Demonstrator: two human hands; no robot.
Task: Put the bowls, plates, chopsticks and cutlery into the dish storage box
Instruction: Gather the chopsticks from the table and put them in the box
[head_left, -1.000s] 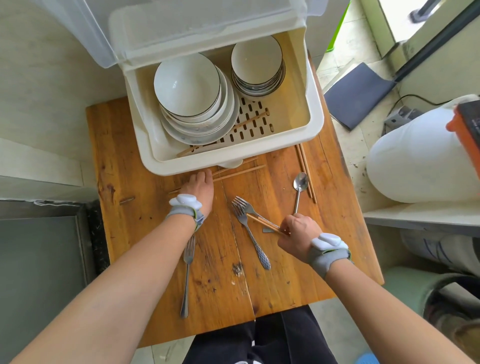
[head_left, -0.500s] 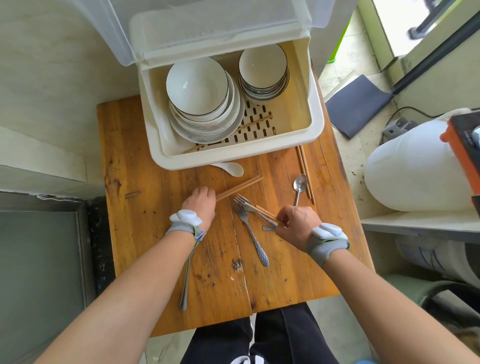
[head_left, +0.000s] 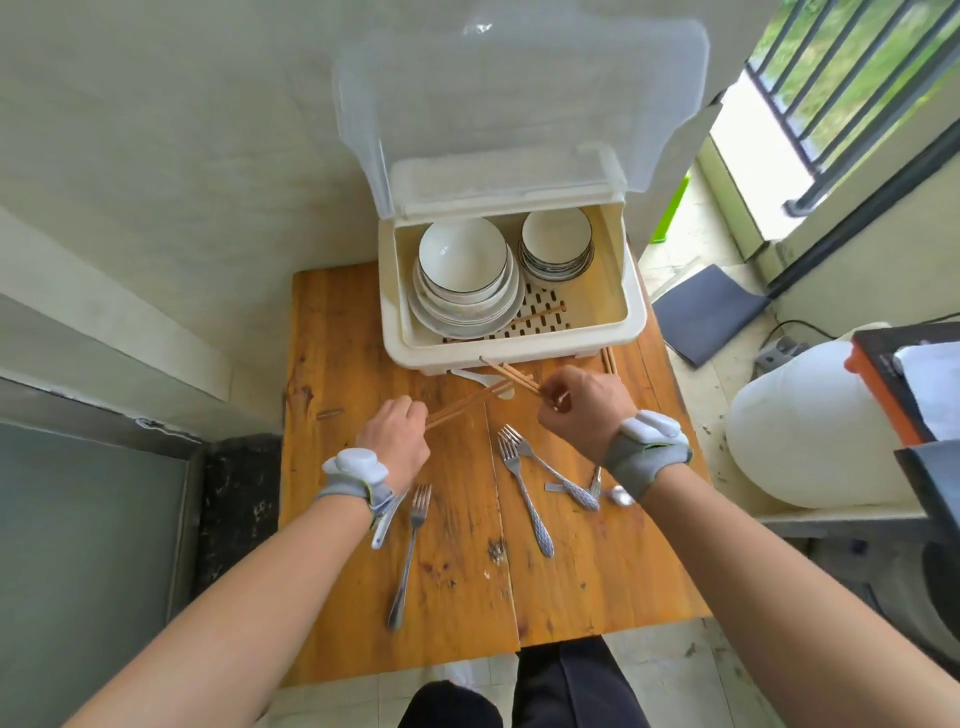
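Currently the left hand (head_left: 397, 441) is over the worktop (head_left: 337, 338), fingers curled round the near end of the left chopsticks (head_left: 467, 404), which slant far-right toward the front of the box (head_left: 636, 312). The right hand (head_left: 582, 410) has thumb and fingers pinching the near end of the right chopsticks (head_left: 511, 375), which slant far-left. The two pairs cross in view just near of the box front, above a white spoon (head_left: 475, 376); whether they touch cannot be told. The box sits at the far edge of the worktop with its lid (head_left: 519, 104) standing open. Inside at left, large bowls (head_left: 462, 260) are stacked on plates (head_left: 467, 328); small bowls (head_left: 556, 239) are stacked at far right; box chopsticks (head_left: 540, 315) lie on the slotted floor. On the worktop lie a single fork (head_left: 410, 551) near left, two forks (head_left: 524, 499) at centre and a metal spoon (head_left: 619, 496) beside the right wrist.
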